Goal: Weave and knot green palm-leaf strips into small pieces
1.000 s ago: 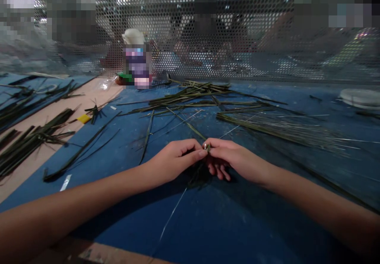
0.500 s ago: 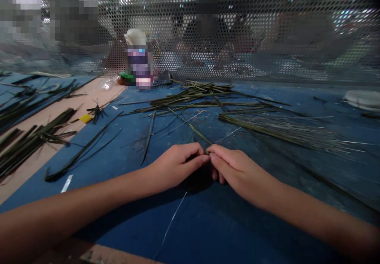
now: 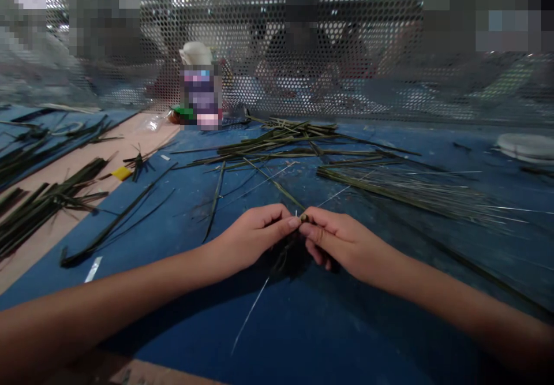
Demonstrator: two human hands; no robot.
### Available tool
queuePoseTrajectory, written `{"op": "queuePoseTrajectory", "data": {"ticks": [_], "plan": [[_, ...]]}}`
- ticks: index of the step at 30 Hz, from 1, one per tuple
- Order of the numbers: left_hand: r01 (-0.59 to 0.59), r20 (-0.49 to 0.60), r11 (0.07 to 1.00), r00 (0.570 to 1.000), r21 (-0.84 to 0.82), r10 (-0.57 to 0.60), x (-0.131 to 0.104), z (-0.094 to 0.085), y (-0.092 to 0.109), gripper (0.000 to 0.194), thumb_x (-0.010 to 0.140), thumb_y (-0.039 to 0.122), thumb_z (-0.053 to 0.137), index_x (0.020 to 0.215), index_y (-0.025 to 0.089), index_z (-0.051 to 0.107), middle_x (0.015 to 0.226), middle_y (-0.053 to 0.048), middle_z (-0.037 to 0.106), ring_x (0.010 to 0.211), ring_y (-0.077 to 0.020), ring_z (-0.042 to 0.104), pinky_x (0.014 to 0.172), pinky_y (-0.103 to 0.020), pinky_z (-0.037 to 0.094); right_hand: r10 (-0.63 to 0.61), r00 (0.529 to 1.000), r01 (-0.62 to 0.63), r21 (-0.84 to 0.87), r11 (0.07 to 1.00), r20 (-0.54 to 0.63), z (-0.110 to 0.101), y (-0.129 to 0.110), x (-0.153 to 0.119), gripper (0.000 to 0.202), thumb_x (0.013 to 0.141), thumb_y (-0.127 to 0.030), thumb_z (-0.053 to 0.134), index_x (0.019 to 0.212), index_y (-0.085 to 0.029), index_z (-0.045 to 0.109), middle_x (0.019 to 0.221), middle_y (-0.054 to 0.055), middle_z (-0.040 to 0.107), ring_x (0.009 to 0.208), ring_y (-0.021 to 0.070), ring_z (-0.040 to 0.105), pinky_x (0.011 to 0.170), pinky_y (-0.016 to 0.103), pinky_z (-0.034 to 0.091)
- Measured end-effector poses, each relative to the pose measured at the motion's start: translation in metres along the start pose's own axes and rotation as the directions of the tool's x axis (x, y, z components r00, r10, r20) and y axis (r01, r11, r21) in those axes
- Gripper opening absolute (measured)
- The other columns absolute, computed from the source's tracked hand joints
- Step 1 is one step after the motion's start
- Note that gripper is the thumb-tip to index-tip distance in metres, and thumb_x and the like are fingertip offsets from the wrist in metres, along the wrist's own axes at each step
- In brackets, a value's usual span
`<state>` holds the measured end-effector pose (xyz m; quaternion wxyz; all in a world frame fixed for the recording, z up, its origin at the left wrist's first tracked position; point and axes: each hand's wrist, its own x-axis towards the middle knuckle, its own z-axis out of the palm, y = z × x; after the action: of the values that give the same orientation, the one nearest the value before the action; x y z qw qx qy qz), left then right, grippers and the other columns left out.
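Observation:
Over the middle of the blue mat, both hands meet with fingertips nearly touching. My left hand (image 3: pixel 255 232) is closed in a pinch, with a short bit of white wire showing at its fingertips. My right hand (image 3: pixel 340 235) pinches a thin green strip (image 3: pixel 281 189) that runs away from the fingers toward the upper left. A thin clear wire (image 3: pixel 253 310) trails down below the hands. Beyond the right hand lies a bundle of green strips and fine wires (image 3: pixel 389 191).
Loose dark green strips (image 3: pixel 277 139) are heaped at the back, before a perforated metal screen (image 3: pixel 255 56). More bundles (image 3: pixel 47 206) lie at the left beside yellow tape (image 3: pixel 122 173). A white round lid (image 3: pixel 526 145) sits at the far right. People show dimly behind the screen.
The fingertips have shifted slightly, and a bit of white wire now shows between them. The trailing wire below the hands has moved. The whole view has shifted slightly left.

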<state>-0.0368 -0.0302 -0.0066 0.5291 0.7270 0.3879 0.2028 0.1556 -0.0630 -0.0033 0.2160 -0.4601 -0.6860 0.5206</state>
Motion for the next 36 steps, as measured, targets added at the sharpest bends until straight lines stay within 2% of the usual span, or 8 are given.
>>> {"op": "queuePoseTrajectory", "data": {"ticks": [5,10,15,20,24,28,31,36], "plan": [[-0.022,0.002,0.990,1.000,-0.143,0.022,-0.001,-0.002,-0.001,0.028,0.090,0.042,0.049,0.078,0.016,0.053,0.067,0.005,0.047,0.058,-0.0069,0.043,0.056,-0.020,0.035,0.124,0.992,-0.115,0.273,0.955,-0.018,-0.009,0.002,0.005,0.025,0.096,-0.039,0.037,0.086,-0.019,0.050,0.055,-0.005,0.052,0.044,0.0081,0.048,0.043,0.019,0.032],[-0.027,-0.022,0.964,1.000,-0.264,0.022,-0.001,-0.004,-0.001,0.023,0.089,0.036,0.053,0.078,0.016,0.054,0.071,0.004,0.048,0.060,-0.0061,0.043,0.057,-0.019,0.035,0.082,0.996,-0.054,0.455,0.889,-0.042,-0.014,0.003,0.006,0.021,0.094,-0.033,0.042,0.082,-0.019,0.052,0.054,-0.004,0.053,0.047,0.0087,0.048,0.046,0.020,0.038],[-0.017,0.010,0.960,1.000,-0.280,0.021,-0.001,-0.002,0.000,0.025,0.089,0.039,0.053,0.079,0.016,0.053,0.070,0.004,0.048,0.060,-0.0062,0.044,0.057,-0.019,0.036,0.080,0.972,0.013,0.390,0.921,-0.222,-0.007,-0.004,0.006,0.023,0.094,-0.029,0.041,0.077,-0.019,0.053,0.051,-0.004,0.050,0.047,0.0092,0.047,0.047,0.021,0.038],[0.025,0.062,0.938,0.998,-0.346,-0.004,0.002,0.000,0.002,0.020,0.087,0.035,0.057,0.084,0.016,0.054,0.074,0.002,0.058,0.060,-0.0069,0.048,0.057,-0.020,0.038,0.173,0.952,-0.066,0.385,0.921,-0.252,-0.007,-0.008,0.008,0.024,0.095,-0.032,0.037,0.084,-0.020,0.055,0.056,-0.003,0.053,0.049,0.0103,0.051,0.047,0.022,0.038],[0.008,-0.140,0.905,0.987,-0.425,-0.075,0.004,-0.005,0.005,0.018,0.086,0.031,0.058,0.078,0.015,0.057,0.070,0.002,0.057,0.057,-0.0052,0.046,0.055,-0.019,0.036,0.251,0.957,-0.147,0.502,0.852,-0.146,-0.005,-0.008,0.008,0.019,0.094,-0.032,0.042,0.097,-0.019,0.055,0.078,0.002,0.062,0.061,0.0124,0.059,0.051,0.024,0.043],[-0.028,-0.245,0.857,0.962,-0.515,-0.116,0.005,-0.007,0.006,0.016,0.086,0.031,0.059,0.082,0.016,0.062,0.080,0.001,0.059,0.065,-0.0054,0.051,0.057,-0.017,0.037,0.219,0.969,-0.245,0.548,0.800,0.114,0.009,-0.015,0.001,0.021,0.089,-0.030,0.056,0.103,-0.014,0.057,0.105,0.012,0.067,0.088,0.0165,0.063,0.072,0.028,0.048],[-0.081,-0.304,0.803,0.944,-0.590,-0.129,0.006,-0.008,0.005,0.014,0.087,0.030,0.057,0.085,0.017,0.061,0.083,0.001,0.059,0.066,-0.0051,0.052,0.059,-0.018,0.038,0.192,0.942,-0.328,0.646,0.689,0.274,0.027,-0.022,-0.004,0.029,0.088,-0.034,0.059,0.110,-0.014,0.056,0.111,0.015,0.067,0.090,0.0173,0.065,0.079,0.032,0.049],[-0.189,-0.400,0.754,0.911,-0.629,-0.104,0.008,-0.014,0.007,0.013,0.086,0.030,0.059,0.092,0.019,0.059,0.078,0.002,0.061,0.067,-0.0064,0.053,0.062,-0.019,0.040,0.174,0.960,-0.280,0.767,0.577,0.220,0.045,-0.028,-0.008,0.022,0.088,-0.028,0.061,0.104,-0.014,0.058,0.099,0.010,0.070,0.089,0.0161,0.066,0.089,0.034,0.046]]}}
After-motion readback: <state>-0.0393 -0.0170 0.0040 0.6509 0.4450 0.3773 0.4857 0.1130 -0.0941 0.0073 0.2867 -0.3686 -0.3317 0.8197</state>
